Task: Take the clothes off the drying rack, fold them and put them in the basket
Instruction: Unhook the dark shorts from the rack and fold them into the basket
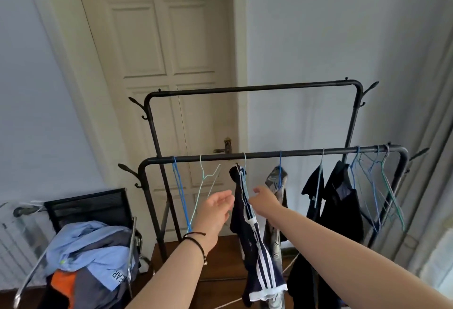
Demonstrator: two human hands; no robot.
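Note:
A black metal drying rack stands before me with two rails. On the lower rail hang a navy garment with white stripes on a blue hanger, a grey patterned garment, and two dark garments to the right. My left hand reaches up just left of the striped garment, fingers relaxed and apart from it. My right hand is at the striped garment's hanger, fingers touching its right side; no firm grip shows.
Empty wire hangers hang at the rail's left, and several more hangers at its right end. A black chair at lower left carries a pile of clothes. A white door is behind; a radiator lies far left.

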